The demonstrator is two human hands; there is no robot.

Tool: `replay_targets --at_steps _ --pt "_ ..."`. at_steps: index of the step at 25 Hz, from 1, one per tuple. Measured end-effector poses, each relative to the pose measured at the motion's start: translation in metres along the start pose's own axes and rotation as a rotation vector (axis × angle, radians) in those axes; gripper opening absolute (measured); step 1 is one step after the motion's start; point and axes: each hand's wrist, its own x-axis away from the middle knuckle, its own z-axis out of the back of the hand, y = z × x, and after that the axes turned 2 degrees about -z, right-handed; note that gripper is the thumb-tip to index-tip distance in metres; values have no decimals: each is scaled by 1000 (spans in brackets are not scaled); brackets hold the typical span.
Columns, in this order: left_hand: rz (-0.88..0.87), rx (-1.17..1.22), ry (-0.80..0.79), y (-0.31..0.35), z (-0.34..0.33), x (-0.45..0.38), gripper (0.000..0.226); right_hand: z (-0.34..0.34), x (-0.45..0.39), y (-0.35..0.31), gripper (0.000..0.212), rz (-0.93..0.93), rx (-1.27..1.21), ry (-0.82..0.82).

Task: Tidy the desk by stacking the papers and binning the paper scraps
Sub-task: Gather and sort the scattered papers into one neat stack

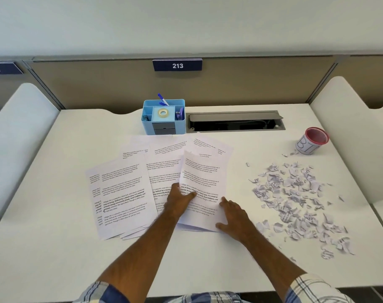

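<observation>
- The left hand [179, 201] rests on a printed top sheet [202, 186] at frame centre, thumb over its left edge; whether its grip pinches the sheet cannot be told.
- The right hand [234, 217] lies flat and open-fingered on that sheet's lower right corner.
- More papers [123, 193] fan out leftward across the white surface [55, 248].
- Paper scraps [295, 204] lie scattered at right, well apart from the sheets.
- A red-rimmed bin cup [312, 141] stands upper right; a blue organiser [163, 117] sits above the papers.

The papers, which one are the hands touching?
The rightmost sheet, lying on top beside the paper scraps. The left hand and right hand both rest on it; the other sheets lie untouched.
</observation>
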Motion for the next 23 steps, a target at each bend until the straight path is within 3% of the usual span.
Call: replay_targets --at_steps 3,5,10,15,19,23 --pt "-71 31 -11 18 10 16 34 0 -1 3 80 4 -33 16" --pt "-114 5 -49 20 15 21 24 1 -2 6 72 -11 -157 43" --pt "-132 47 -50 11 30 28 22 5 -7 10 42 -136 -600 176" --pt "-79 212 -14 -12 50 39 26 8 -4 -12 47 -290 -1065 147" --pt "-56 267 -44 -30 62 41 28 14 1 -39 36 -322 -1423 -20" --pt "-83 251 -54 -39 73 44 33 15 2 -57 34 -248 -1422 -109"
